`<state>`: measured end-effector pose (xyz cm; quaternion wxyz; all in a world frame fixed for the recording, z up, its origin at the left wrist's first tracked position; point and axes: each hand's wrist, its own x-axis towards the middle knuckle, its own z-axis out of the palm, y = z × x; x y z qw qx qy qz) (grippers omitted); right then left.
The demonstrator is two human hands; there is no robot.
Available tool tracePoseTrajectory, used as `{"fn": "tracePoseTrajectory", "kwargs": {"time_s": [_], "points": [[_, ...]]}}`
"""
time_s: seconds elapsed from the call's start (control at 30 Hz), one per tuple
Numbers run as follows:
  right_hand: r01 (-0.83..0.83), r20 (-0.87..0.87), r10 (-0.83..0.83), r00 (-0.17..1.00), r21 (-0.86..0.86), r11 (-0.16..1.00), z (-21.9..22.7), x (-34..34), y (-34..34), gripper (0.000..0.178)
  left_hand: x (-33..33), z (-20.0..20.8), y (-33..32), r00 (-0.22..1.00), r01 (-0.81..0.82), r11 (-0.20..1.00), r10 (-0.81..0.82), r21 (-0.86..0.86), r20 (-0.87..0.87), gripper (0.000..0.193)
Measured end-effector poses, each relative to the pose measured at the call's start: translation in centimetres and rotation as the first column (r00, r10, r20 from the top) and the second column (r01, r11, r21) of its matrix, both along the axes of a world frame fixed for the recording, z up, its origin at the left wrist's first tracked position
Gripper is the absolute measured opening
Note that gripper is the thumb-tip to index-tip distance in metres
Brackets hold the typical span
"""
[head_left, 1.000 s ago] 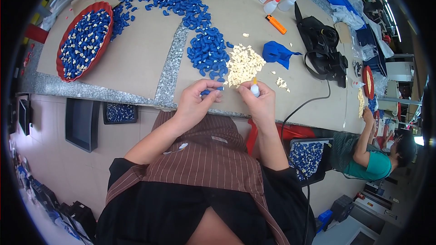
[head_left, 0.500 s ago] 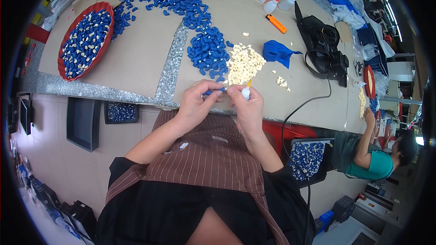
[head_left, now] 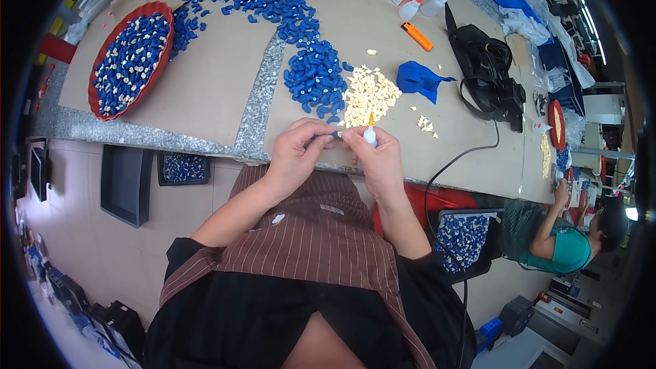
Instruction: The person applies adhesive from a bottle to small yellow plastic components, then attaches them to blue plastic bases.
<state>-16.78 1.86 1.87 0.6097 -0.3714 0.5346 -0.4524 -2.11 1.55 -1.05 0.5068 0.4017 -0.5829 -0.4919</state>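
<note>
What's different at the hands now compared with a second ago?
The right hand has moved left, bringing its fingertips to the left hand; they were apart before. I see nothing let go; whether the right fingertips took up a cream piece is hard to tell. Unchanged: the white bottle in the right hand, the blue piece in the left, the orange lighter on the table.

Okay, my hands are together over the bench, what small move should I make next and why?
With your right hand, I'd probably press gently against the end of the small blue piece in your left hand: the fingers of both hands are close together there, your right hand's yellow-tipped white bottle points away from you, and blue-and-cream pieces fill the red scalloped dish.
</note>
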Motion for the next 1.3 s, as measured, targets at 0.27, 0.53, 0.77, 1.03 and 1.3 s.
{"fn": "tracePoseTrajectory", "kwargs": {"time_s": [0.27, 0.53, 0.77, 1.03, 1.3], "points": [[-0.006, -0.041, 0.005, 0.999, -0.024, 1.000, -0.2, 0.0, 0.2, 0.007, 0.1, 0.2, 0.2, 1.000, 0.021, 0.994, -0.022, 0.109, 0.009, 0.012], [0.018, -0.119, -0.021, 0.993, -0.024, 1.000, -1.0, 0.4, 0.4, 0.008, 0.0, -0.2, 0.3, 0.999, 0.025, 0.997, -0.027, 0.069, 0.031, 0.013], [0.001, -0.110, -0.004, 0.994, -0.023, 1.000, -0.9, 0.3, 0.3, 0.007, -0.1, -0.3, 0.2, 0.997, 0.047, 0.997, -0.050, 0.059, 0.055, 0.013], [0.055, 0.121, -0.061, 0.991, 0.056, 0.997, 0.2, -0.9, -0.2, 0.017, 2.3, 2.8, -1.5, 0.904, 0.211, 0.818, 0.046, 0.535, -0.426, 0.013], [0.057, 0.237, -0.041, 0.971, -0.059, 0.997, 0.2, -1.9, 0.1, 0.022, 4.2, 3.4, -3.1, 0.916, -0.134, 0.956, 0.018, 0.262, 0.402, 0.025]]}}
